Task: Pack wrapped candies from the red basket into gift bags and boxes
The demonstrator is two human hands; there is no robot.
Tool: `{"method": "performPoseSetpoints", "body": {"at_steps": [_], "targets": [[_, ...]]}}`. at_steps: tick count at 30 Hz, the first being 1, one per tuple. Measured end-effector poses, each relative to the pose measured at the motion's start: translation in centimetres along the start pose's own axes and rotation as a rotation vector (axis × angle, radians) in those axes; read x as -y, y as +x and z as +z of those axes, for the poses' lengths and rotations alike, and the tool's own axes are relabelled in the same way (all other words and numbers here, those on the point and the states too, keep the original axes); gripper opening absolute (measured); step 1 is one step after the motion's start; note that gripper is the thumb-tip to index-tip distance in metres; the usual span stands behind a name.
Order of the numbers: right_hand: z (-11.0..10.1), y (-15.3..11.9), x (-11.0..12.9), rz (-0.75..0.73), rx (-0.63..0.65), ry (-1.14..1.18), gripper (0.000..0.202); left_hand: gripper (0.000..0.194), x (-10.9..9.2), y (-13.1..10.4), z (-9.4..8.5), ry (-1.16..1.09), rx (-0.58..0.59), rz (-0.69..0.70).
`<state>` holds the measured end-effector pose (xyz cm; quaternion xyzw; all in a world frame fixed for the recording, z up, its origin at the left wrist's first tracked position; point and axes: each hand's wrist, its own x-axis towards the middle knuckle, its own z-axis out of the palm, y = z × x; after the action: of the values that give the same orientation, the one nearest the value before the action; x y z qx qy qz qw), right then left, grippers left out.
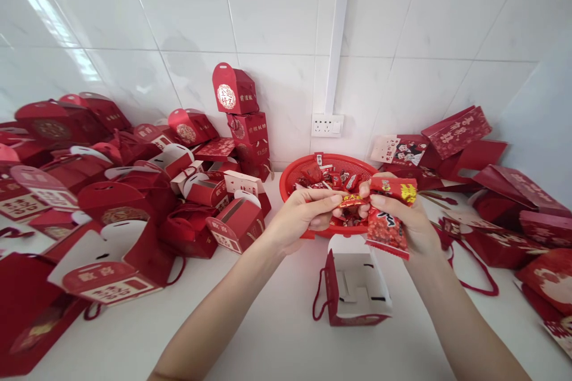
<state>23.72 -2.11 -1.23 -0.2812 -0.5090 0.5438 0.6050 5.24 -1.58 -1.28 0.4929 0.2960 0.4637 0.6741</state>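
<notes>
My left hand (308,214) pinches one end of a small red and gold packet (353,200). The fingertips of my right hand (409,217) touch the packet's other end, and that hand also grips red snack packets (388,232) with yellow and black print. Both hands are above the near rim of a red plastic basket (292,169) that holds several small wrapped sweets (333,178). Below them an open red box (357,318) with a white inside and a red cord handle stands on the white table; no contents show in it.
Many red gift boxes (129,190) crowd the left side, some open. A stack of boxes (250,137) rises behind them. More boxes and bags (509,208) lie at the right. A socket (328,125) is on the tiled wall behind.
</notes>
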Motion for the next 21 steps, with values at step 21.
{"method": "performPoseSetpoints", "body": {"at_steps": [21], "targets": [[-1.4,-0.3,-0.2,-0.162,0.152,-0.055,0.022,0.030,0.3,0.1,-0.1,-0.090,0.064,-0.001]]}}
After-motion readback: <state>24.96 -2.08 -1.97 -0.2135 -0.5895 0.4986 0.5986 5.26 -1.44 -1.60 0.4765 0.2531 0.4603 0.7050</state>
